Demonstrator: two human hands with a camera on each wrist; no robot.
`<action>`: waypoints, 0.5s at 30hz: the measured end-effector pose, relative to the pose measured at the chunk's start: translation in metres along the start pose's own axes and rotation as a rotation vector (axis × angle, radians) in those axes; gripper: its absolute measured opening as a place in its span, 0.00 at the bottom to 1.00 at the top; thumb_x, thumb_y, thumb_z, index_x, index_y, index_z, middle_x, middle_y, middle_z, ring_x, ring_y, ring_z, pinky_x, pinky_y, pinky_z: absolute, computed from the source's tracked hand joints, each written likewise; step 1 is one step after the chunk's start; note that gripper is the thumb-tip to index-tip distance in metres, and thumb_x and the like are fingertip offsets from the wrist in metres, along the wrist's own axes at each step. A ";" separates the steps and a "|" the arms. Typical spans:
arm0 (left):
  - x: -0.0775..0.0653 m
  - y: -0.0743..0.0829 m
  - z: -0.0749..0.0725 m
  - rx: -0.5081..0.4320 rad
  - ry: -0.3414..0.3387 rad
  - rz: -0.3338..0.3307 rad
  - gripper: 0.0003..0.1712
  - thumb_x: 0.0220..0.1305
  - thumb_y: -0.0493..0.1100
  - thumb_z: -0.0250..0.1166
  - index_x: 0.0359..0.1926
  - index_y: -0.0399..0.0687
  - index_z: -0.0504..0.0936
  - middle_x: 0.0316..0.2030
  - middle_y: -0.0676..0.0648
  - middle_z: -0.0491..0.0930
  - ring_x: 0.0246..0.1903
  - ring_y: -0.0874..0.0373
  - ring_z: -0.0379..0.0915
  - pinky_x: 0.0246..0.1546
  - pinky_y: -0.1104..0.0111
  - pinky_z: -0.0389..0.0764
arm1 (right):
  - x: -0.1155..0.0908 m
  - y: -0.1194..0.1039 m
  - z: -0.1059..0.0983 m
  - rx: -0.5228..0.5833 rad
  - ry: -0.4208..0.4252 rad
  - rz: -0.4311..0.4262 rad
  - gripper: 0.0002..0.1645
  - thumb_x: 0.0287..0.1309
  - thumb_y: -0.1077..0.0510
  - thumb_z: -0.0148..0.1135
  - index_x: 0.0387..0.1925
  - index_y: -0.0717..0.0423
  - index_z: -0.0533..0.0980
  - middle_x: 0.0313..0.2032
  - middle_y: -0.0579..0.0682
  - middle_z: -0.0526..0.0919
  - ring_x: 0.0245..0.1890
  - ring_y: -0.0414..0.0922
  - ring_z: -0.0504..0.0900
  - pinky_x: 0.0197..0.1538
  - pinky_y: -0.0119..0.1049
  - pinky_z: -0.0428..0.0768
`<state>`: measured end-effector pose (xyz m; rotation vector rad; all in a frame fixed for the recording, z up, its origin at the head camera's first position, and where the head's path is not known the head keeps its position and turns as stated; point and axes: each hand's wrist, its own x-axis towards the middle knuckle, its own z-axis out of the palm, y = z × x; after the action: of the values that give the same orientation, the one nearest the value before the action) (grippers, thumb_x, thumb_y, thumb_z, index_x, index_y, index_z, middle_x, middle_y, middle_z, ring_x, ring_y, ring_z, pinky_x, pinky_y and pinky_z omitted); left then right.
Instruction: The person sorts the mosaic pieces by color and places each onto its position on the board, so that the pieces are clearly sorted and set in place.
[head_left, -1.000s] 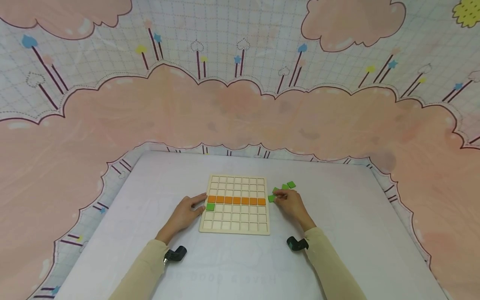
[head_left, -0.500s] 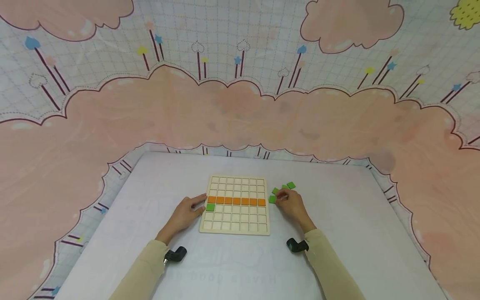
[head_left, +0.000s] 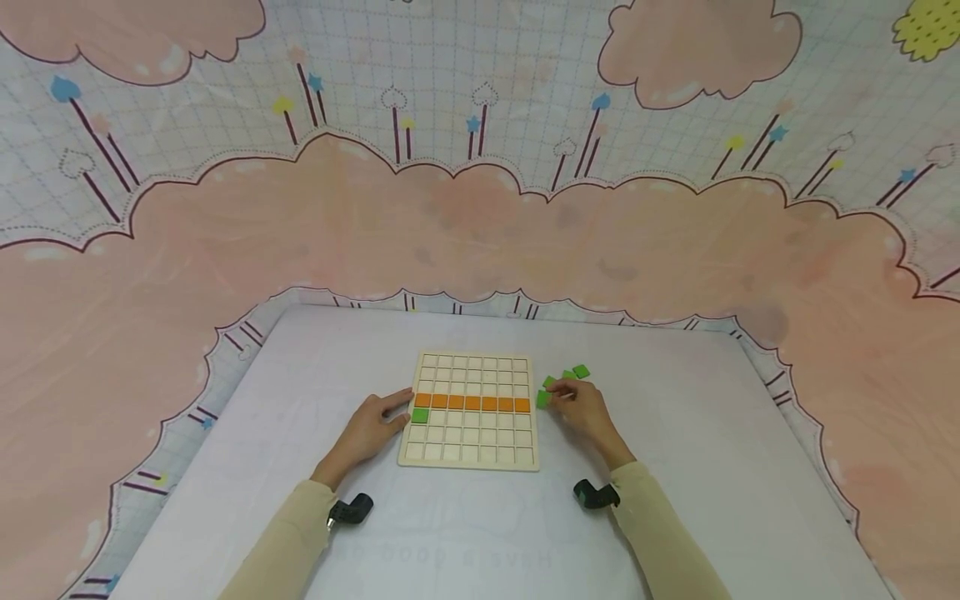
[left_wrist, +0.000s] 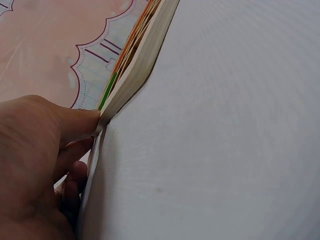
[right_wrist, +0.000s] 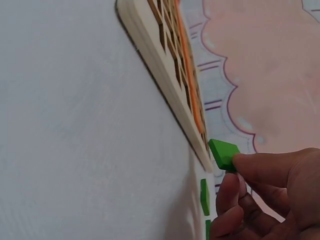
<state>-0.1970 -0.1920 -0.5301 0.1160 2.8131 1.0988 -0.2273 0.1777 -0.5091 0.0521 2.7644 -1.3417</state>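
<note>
One square green tile (right_wrist: 222,154): corner-pinched by right hand (head_left: 583,412), most face uncovered | pale wooden grid board (head_left: 472,454): right of left hand (head_left: 371,425), whose spread thumb and finger touch its edge, presumably steadying

Now pinching tilted green tile (right_wrist: 223,154) in right hand (head_left: 581,410); touching wooden grid board (head_left: 471,438), crossed by orange tiles (head_left: 472,404), with left hand (head_left: 367,427).

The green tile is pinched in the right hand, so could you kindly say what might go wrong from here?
The green tile could slip, as the right hand pinches it near one edge. That hand might nudge the loose green tiles close by. The board may shift if the left hand, touching its side, pushes.
</note>
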 end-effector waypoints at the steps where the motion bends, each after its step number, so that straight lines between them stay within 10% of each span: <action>1: 0.000 0.000 0.000 -0.001 0.000 0.000 0.28 0.67 0.47 0.63 0.68 0.57 0.72 0.60 0.48 0.77 0.38 0.56 0.64 0.40 0.66 0.67 | -0.001 -0.001 0.000 0.010 0.000 -0.006 0.10 0.58 0.63 0.65 0.42 0.58 0.83 0.41 0.55 0.84 0.37 0.47 0.81 0.34 0.33 0.77; 15: -0.001 0.001 -0.001 -0.002 -0.002 0.004 0.28 0.67 0.46 0.63 0.68 0.57 0.72 0.58 0.47 0.78 0.38 0.56 0.63 0.39 0.66 0.67 | -0.011 -0.025 0.008 0.069 -0.003 -0.088 0.08 0.56 0.64 0.67 0.40 0.57 0.83 0.38 0.54 0.85 0.33 0.44 0.79 0.35 0.32 0.76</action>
<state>-0.1958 -0.1920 -0.5280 0.1228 2.8110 1.1019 -0.2176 0.1560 -0.4937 -0.0685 2.7474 -1.4559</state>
